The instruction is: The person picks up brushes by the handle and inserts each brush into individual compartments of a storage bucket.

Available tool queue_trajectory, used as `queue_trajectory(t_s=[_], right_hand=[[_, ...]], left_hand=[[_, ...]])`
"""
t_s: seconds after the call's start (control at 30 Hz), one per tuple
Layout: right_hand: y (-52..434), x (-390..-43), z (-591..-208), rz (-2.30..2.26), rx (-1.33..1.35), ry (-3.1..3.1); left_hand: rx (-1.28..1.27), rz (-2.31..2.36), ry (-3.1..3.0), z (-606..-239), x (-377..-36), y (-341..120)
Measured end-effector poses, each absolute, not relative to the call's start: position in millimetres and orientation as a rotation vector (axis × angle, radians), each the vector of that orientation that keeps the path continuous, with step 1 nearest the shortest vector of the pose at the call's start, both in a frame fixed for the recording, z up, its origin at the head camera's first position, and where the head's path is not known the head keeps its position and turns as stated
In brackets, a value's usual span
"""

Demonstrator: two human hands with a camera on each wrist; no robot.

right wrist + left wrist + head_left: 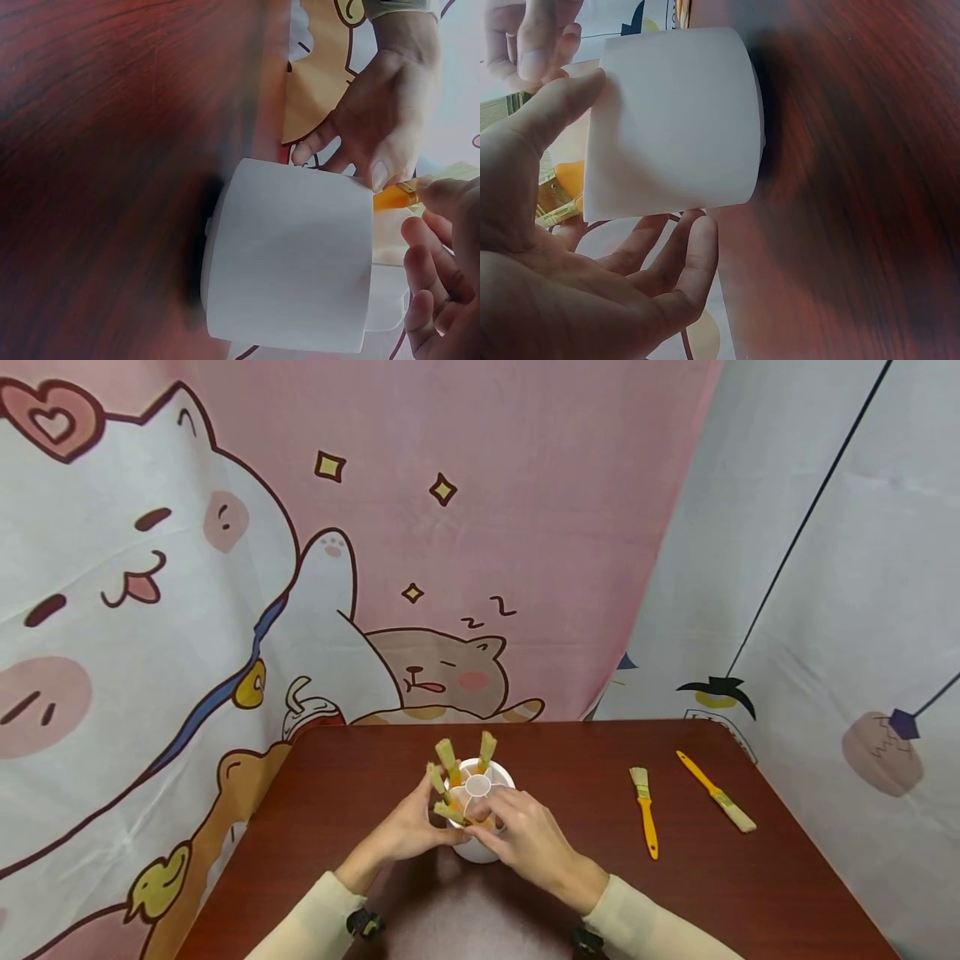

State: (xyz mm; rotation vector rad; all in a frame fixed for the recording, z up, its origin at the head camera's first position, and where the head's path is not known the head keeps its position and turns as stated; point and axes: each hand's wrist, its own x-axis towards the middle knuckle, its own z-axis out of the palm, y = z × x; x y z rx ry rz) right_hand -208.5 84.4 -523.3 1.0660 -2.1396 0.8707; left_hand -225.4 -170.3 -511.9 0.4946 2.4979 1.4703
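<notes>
A white round holder [477, 847] with a divided top stands on the table. Several paintbrushes stand in it bristles up, among them a back paintbrush [487, 748] and a left one [446, 753]. My left hand [414, 823] grips the holder from the left, thumb at the rim and fingers around the side, as the left wrist view shows. Over the near rim, my right hand [531, 839] pinches a tilted paintbrush [396, 196] by its metal band; its orange handle goes into the holder. The handle's lower end is hidden by the holder wall.
On the right of the dark red table [570, 760] lie two yellow-handled paintbrushes, one with bristles toward the back [645, 814] and one slanted with bristles toward the front [716, 792]. A printed cartoon cloth [570, 527] hangs behind the table.
</notes>
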Motion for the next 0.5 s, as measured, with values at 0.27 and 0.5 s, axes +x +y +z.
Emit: queue_trajectory(t_s=[0.27, 0.5], right_hand=[[94, -204, -518, 0.865, 1.039, -2.156], [109, -202, -516, 0.863, 0.997, -2.179]], left_hand=[[0.489, 1.499, 2.477, -512, -226, -170], [0.516, 1.522, 2.432, -512, -227, -167]])
